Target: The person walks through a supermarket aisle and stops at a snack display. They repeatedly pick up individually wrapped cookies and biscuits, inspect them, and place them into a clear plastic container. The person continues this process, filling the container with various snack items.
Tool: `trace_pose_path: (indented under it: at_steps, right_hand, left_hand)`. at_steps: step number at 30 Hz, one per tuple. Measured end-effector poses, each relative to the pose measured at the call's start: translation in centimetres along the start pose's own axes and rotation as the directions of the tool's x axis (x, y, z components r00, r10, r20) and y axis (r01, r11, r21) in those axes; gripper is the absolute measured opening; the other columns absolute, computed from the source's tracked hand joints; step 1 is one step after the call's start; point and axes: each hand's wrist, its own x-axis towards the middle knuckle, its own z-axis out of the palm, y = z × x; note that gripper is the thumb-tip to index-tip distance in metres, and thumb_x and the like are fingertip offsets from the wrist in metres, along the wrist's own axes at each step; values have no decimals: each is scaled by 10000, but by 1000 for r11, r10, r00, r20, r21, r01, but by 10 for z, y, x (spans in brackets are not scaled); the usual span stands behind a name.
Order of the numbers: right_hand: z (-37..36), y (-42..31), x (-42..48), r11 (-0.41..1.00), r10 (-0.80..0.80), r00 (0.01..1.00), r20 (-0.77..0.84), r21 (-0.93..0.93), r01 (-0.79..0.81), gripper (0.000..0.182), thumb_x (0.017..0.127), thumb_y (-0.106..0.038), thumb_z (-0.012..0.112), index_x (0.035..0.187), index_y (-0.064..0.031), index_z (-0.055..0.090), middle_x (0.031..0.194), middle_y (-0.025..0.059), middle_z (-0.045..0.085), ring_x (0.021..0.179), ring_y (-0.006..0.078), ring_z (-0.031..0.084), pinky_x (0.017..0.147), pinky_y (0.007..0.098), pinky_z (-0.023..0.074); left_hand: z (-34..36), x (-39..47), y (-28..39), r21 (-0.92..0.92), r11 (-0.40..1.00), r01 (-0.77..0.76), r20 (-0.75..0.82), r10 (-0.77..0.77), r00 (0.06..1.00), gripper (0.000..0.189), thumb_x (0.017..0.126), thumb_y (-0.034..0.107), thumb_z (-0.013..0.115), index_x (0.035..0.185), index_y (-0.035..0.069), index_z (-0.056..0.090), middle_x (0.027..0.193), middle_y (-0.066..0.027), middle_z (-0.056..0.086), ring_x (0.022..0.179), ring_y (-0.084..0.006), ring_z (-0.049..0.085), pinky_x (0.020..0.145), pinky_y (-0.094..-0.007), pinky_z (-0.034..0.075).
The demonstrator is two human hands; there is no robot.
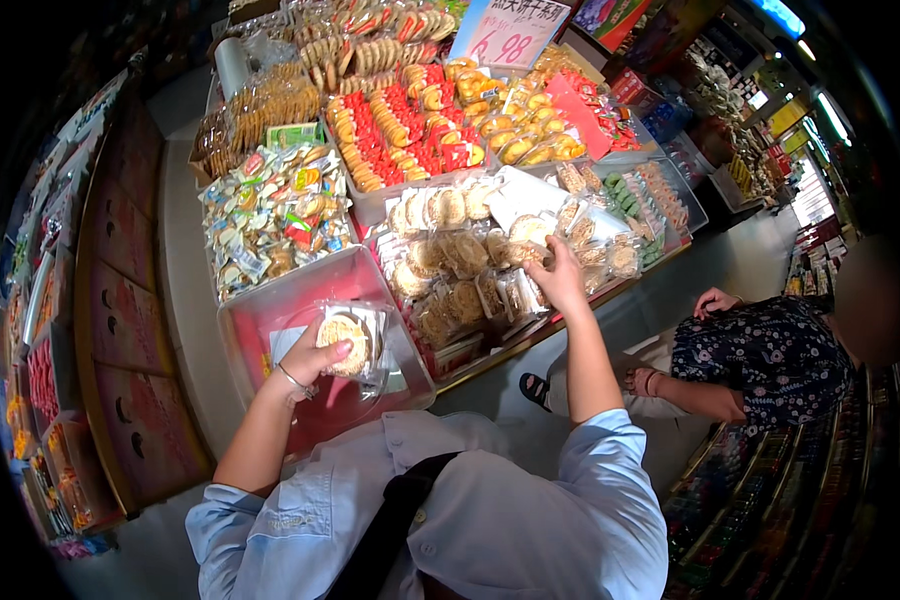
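Observation:
My left hand [307,356] grips a clear-wrapped stack of round, seeded biscuits [343,345], thumb on top, above a plastic bin with a red base [232,337]. To the right, my right hand [559,277] reaches into the display of wrapped round biscuits [450,255]. Its fingers and thumb are around a wrapped biscuit pack [529,238] at the display's right part. Whether that pack is lifted off the others cannot be told. White sheets or bags [525,196] lie just beyond this pack.
Bins of small wrapped sweets [270,225], red-wrapped biscuits [401,135] and yellow pastries [529,135] fill the stall, with a price sign [506,34] behind. A person in a floral top [765,360] is close on the right. A shelf row [131,300] runs along the left.

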Motion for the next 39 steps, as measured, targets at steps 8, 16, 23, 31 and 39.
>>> trace_pose_path:
  at_steps: [8, 16, 23, 31, 39]
  right_hand:
    - [32, 35, 30, 852, 30, 999, -14, 523, -18, 261, 740, -226, 630, 880, -23, 545, 659, 15, 504, 635, 106, 463, 598, 237, 390]
    - [-17, -44, 13, 471, 208, 977, -46, 880, -58, 216, 838, -277, 506, 730, -91, 508, 581, -58, 459, 442, 5, 378, 365, 153, 314]
    - [-23, -81, 4, 377, 103, 991, 87, 918, -120, 176, 841, -268, 499, 790, -100, 509, 631, -49, 479, 513, 3, 422, 373, 149, 333]
    - [-18, -124, -8, 946, -219, 820, 529, 320, 47, 363, 664, -326, 634, 881, -50, 542, 746, 106, 590, 713, 198, 570, 630, 292, 433]
    - [-1, -166, -40, 881, -341, 563, 753, 464, -87, 421, 699, -278, 623, 1022, -50, 479, 839, 76, 588, 793, 165, 565, 651, 266, 437]
  left_hand:
    - [10, -16, 20, 76, 997, -23, -57, 28, 998, 639, 657, 387, 662, 1127, 30, 418, 890, -28, 570, 740, -75, 546, 531, -165, 409]
    - [2, -15, 20, 0, 999, -49, -23, 49, 999, 625, 674, 292, 670, 1156, 22, 379, 987, -76, 542, 884, -156, 546, 751, -279, 455]
    - [5, -12, 24, -69, 996, -57, -9, 57, 998, 600, 705, 163, 659, 1187, 30, 328, 997, -87, 526, 888, -171, 541, 744, -297, 467]
    - [42, -15, 63, 915, 35, -401, 393, 137, 909, 709, 611, 218, 714, 1193, 38, 350, 1141, -166, 436, 956, -284, 511, 832, -352, 414]
    - [44, -15, 59, 769, 400, -500, 417, 279, 865, 750, 539, 140, 740, 1182, 59, 361, 1190, -164, 380, 981, -262, 500, 806, -330, 424]
